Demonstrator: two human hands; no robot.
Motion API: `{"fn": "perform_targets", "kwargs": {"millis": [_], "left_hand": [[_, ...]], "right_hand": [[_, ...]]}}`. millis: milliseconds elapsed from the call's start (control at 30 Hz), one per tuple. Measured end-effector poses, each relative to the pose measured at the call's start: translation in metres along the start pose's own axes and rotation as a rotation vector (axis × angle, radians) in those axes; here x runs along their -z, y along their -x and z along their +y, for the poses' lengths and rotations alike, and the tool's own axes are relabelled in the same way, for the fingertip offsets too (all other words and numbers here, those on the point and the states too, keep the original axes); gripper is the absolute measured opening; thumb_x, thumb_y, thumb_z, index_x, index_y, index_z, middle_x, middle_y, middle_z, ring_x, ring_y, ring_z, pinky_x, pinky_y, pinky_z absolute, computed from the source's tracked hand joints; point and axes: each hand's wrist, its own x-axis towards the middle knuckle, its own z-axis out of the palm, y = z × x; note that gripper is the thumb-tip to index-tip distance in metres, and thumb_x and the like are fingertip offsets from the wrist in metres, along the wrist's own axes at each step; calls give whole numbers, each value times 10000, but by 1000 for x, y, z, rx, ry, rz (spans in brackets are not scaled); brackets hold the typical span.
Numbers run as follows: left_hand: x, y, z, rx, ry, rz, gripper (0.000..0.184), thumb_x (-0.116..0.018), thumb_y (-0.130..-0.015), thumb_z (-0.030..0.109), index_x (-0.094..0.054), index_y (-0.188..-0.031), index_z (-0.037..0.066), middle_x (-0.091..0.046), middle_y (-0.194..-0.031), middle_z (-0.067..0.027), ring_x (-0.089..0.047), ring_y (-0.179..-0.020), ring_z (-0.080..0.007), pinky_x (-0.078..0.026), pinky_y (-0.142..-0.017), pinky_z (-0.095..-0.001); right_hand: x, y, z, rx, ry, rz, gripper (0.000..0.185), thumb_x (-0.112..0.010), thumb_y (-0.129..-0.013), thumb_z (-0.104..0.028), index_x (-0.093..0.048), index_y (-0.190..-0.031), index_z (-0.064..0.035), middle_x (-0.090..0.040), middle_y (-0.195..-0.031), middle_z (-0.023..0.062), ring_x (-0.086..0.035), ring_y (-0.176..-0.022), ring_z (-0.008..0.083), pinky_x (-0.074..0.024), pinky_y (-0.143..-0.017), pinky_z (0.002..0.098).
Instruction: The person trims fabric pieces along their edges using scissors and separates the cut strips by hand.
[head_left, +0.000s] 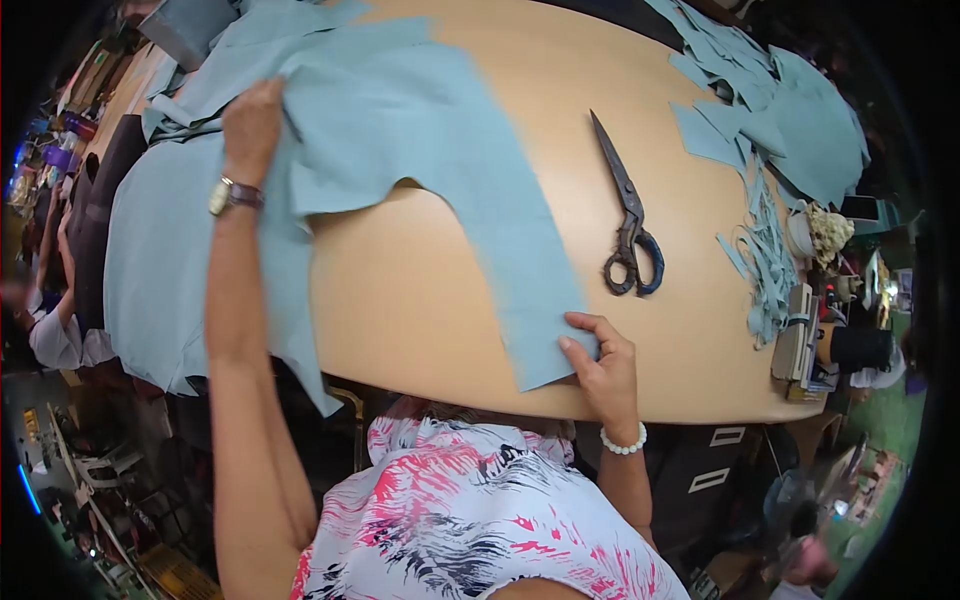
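A light blue, leather-like piece [385, 110] with a curved cut-out edge is spread across the table between my hands. My left hand [252, 125], with a watch on its wrist, is closed on its upper left part; the fingertips are partly hidden. At the near right end of the piece, my right hand [606, 365] holds the corner between thumb and fingers. Large dark-handled scissors [630, 215] lie to the right of the piece, blades closed and pointing away, apart from both hands.
More light blue material [160, 250] hangs over the table's left edge. Offcuts [810, 120] and thin strips [765, 265] are heaped at the right. A grey container [188, 28] stands at the far left. The wooden table's [700, 370] near edge runs along my body. Another person's arm [65, 240] shows at left.
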Motion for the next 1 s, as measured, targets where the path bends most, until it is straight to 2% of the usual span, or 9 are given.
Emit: {"fn": "perform_targets", "kwargs": {"millis": [133,200,233,300,433,500,700,833,1000], "left_hand": [[-3,-36,-38,-175,-107,-87,186,-478,-796,102,-574,-955,87,-575,-836,-71,-582,-828,-229,-470,-640,-350],[-17,-45,-54,-277,-206,-81,214,-480,-788,98,-566,-983,82,-573,-879,-59,-562,-907,-222,-460,-707,-359],[-8,-50,-35,-175,-267,-154,280,-499,-790,130,-552,-1061,81,-583,-958,-63,-515,-1018,-240,-419,-818,-374],[-2,-44,6,-180,-183,103,330,-524,-811,205,-541,-1116,79,-566,-1069,-95,-494,-1064,-263,-395,-868,-389],[38,-7,130,-156,520,-169,504,-542,-837,354,-442,-1243,72,-456,-1268,-129,-386,-1198,-316,-327,-971,-436],[40,16,168,-209,496,-301,554,-494,-857,411,-394,-1284,73,-377,-1337,-149,-322,-1248,-327,-281,-998,-475],[34,37,178,-183,517,-249,572,-496,-859,385,-360,-1301,48,-347,-1357,-158,-303,-1261,-333,-255,-1012,-491],[93,64,195,-186,748,-242,500,-587,-807,281,-452,-1216,28,-425,-1294,-165,-373,-1215,-341,-294,-997,-468],[176,122,227,-279,1030,-388,408,-666,-709,236,-575,-1026,-3,-512,-1182,-177,-488,-1101,-318,-387,-928,-422]], "right_hand": [[-17,-4,-10,108,84,-100,276,-636,-758,-94,-594,-996,39,-650,-910,147,-620,-819,179,-463,-738,271],[-28,-5,-16,153,185,-123,283,-645,-742,-105,-598,-990,22,-636,-897,180,-631,-749,254,-475,-681,296],[-31,-6,-19,155,245,-128,284,-646,-739,-106,-599,-991,16,-633,-895,184,-627,-729,268,-476,-666,302],[-32,-7,-20,179,309,-127,284,-650,-732,-110,-601,-987,3,-628,-886,185,-615,-683,284,-477,-635,316],[-30,-2,-22,255,408,-94,277,-667,-721,-135,-609,-968,-22,-622,-809,156,-590,-596,260,-466,-572,324],[-29,5,-21,281,483,-75,279,-677,-717,-154,-612,-960,-34,-606,-747,130,-578,-565,236,-456,-541,320],[18,16,1,331,630,-34,293,-686,-706,-176,-608,-966,-65,-538,-702,74,-533,-534,224,-430,-514,331],[38,-36,-6,591,772,398,236,-627,-734,-126,-585,-938,-15,-540,-808,107,-552,-679,283,-445,-616,372],[29,-75,8,427,1018,458,249,-602,-732,-120,-556,-946,-2,-559,-855,119,-562,-704,319,-464,-652,399]]}}
